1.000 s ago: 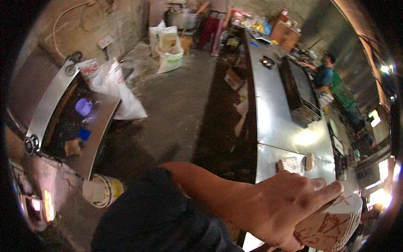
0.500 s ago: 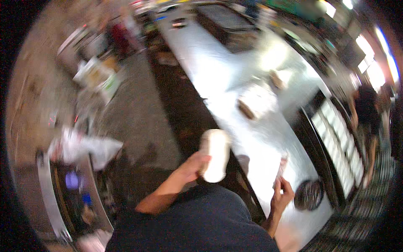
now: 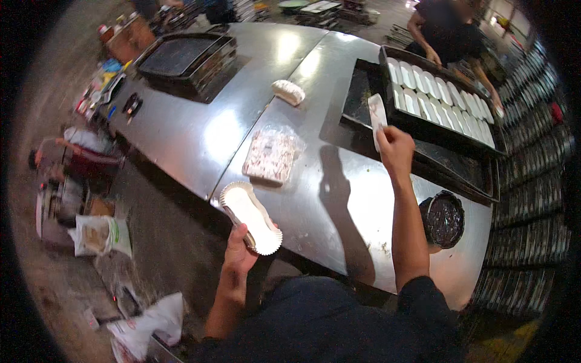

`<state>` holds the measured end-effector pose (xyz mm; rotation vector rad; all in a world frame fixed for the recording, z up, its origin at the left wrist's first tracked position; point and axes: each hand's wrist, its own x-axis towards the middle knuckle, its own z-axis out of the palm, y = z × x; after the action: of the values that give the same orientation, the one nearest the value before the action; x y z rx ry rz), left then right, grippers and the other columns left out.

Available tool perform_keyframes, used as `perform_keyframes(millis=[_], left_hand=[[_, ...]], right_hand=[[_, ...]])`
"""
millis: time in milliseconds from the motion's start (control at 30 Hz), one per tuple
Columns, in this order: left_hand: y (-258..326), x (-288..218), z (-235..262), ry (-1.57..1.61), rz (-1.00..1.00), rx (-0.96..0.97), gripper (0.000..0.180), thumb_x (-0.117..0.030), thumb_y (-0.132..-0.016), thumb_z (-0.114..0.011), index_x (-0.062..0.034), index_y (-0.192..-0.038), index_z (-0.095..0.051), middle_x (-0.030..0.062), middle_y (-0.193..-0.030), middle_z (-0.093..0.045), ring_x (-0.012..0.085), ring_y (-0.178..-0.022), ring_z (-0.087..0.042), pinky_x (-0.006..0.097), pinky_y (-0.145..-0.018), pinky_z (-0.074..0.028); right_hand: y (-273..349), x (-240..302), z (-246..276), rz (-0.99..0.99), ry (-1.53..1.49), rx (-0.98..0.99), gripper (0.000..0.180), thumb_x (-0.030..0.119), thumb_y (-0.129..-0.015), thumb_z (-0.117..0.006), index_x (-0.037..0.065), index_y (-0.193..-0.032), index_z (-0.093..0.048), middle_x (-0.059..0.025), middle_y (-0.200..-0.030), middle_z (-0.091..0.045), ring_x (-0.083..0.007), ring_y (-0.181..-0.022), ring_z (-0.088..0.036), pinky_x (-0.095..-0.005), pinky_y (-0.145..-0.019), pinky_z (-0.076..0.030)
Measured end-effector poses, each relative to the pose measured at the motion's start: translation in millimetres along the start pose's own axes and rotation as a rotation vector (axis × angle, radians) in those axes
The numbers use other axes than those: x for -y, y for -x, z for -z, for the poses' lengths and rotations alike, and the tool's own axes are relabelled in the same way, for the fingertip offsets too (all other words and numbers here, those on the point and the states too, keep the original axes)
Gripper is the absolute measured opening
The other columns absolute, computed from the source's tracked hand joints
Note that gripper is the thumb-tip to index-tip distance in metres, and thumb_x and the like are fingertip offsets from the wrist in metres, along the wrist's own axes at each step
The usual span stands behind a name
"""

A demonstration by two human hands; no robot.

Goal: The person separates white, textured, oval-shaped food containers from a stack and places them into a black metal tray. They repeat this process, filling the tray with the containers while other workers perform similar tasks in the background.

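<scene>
My left hand (image 3: 241, 254) is closed around a stack of long, oval white paper baking cups (image 3: 249, 218) with fluted rims, held just off the table's near edge. Over the table, my right hand (image 3: 394, 148) pinches a long, narrow white strip (image 3: 376, 114) with brownish smears; its exact kind cannot be made out. Just past it, a dark baking tray (image 3: 445, 136) holds rows of white oval paper cups (image 3: 417, 78). Near my right forearm stands a round, dark container (image 3: 445, 219) with dark, glossy contents.
On the metal table (image 3: 200, 169) lie a clear-wrapped pack (image 3: 269, 157) and a smaller white bundle (image 3: 288, 92). Stacked dark trays (image 3: 187, 60) sit far left. A co-worker (image 3: 448, 30) reaches toward the filled tray's far side. Tray stacks (image 3: 514, 242) line the right.
The view has swung right and steadied. My right hand has moved forward from near the dark container to the filled tray, still holding the strip. My left hand keeps the paper cups.
</scene>
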<state>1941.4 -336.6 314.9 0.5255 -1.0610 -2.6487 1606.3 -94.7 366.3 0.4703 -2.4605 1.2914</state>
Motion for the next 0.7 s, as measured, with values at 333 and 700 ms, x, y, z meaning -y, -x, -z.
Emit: perform_keyframes(millis=[333,700], left_hand=[[-140.1,-19.6,-8.8,-0.065,0.158,-0.012,0.069,-0.016,-0.086,-0.073,-0.0044,-0.145,-0.038,0.0098,-0.130,-0.058,0.0252,-0.122,-0.057,0.041,-0.106,-0.047],[-241.9,-11.9,-102.4,-0.359,-0.129,0.324,0.065,-0.001,-0.076,-0.080,-0.0043,-0.132,-0.047,0.0070,-0.115,-0.063,0.0171,-0.102,-0.065,0.032,-0.088,-0.055]], right_hand=[[-64.7,2.5,-113.7,-0.138,0.180,0.002,0.031,0.029,-0.089,-0.063,0.000,-0.083,-0.073,-0.0213,-0.079,-0.070,-0.0367,-0.073,-0.070,-0.0415,-0.070,-0.055],[38.0,90.4,-78.5,-0.347,-0.408,0.448,0.020,0.020,-0.086,-0.077,-0.001,-0.085,-0.074,-0.0102,-0.071,-0.071,-0.0138,-0.066,-0.065,-0.0316,-0.066,-0.051]])
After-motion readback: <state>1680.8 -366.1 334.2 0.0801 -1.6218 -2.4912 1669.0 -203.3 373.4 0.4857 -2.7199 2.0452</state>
